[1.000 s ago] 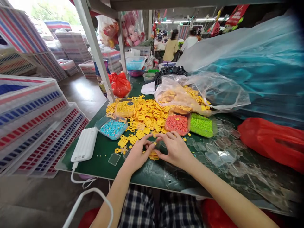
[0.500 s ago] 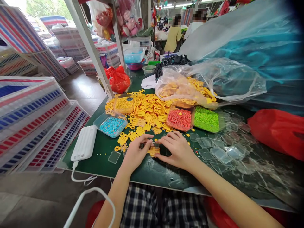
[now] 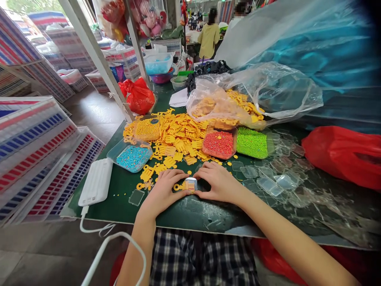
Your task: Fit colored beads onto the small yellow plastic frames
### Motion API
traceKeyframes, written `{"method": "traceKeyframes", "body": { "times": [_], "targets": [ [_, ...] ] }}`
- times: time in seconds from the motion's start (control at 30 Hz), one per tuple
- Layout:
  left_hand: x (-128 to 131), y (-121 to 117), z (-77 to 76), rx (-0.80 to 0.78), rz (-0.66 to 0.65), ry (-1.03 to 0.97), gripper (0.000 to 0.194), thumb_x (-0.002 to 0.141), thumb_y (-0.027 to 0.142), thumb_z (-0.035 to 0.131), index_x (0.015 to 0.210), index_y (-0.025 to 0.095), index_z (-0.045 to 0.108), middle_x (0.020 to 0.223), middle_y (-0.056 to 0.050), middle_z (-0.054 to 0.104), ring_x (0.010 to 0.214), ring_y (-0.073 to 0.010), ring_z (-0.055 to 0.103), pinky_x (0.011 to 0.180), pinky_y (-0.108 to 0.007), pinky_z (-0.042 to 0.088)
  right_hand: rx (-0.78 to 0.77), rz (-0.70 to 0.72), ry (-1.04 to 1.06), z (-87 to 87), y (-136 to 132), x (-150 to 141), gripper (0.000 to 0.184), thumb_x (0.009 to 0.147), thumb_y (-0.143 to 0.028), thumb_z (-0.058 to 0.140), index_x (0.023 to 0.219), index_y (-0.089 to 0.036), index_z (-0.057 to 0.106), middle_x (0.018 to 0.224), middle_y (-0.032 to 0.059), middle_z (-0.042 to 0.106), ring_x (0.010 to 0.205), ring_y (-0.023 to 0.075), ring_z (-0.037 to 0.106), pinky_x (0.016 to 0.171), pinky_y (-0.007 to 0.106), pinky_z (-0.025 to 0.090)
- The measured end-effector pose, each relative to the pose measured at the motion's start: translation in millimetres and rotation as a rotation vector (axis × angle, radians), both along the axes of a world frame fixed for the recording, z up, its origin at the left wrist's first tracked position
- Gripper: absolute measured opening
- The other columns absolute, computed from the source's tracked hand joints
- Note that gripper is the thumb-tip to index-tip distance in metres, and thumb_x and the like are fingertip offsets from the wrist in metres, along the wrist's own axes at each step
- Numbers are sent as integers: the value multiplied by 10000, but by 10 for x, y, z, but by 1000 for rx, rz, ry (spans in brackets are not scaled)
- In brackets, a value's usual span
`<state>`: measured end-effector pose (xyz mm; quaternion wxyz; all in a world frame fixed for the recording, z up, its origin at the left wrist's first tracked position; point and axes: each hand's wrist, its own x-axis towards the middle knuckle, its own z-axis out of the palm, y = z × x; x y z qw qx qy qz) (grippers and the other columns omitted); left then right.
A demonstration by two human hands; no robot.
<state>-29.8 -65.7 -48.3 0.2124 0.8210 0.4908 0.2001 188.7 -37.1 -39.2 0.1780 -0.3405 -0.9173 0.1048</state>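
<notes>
On the left of the green desk [image 3: 125,210] lies a white power bank [image 3: 95,182], and a loose clear plastic square [image 3: 136,197] sits just beside my left hand [image 3: 162,194]. That hand and my right hand [image 3: 218,182] are closed in from either side, their fingers pinching a small clear plastic case [image 3: 190,184] with yellow inside, which rests on the desk between them. A yellow ring-shaped piece [image 3: 177,186] lies against it. Beyond spreads a heap of yellow plastic pieces [image 3: 181,143], with blue beads [image 3: 132,158] and yellow beads [image 3: 148,129] in trays at its left, then red beads [image 3: 218,145] and green beads [image 3: 251,143]. Further right, clear plastic lids [image 3: 268,184] lie scattered before a red plastic bag [image 3: 342,157].
</notes>
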Motion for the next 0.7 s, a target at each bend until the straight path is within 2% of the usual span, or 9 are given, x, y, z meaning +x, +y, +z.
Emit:
{"method": "traceKeyframes", "body": {
  "times": [0.3,0.7],
  "targets": [
    [-44,-1,22,-1,-18,33,324,770,386,760,1054,254,676,1158,-26,643,1113,-249,532,1002,-429,333,-47,52,71,-20,-10,-26,290,763,-370,721,955,-158,673,940,70,674,900,230,565,810,370,436],
    [-34,-2,16,-20,6,79,330,794,338,730,1111,261,675,1170,-28,645,1103,-253,538,1004,-440,337,17,25,-10,-103,-30,-39,368,823,-469,667,1013,-155,697,962,90,657,932,246,539,809,398,423]
  ]
}}
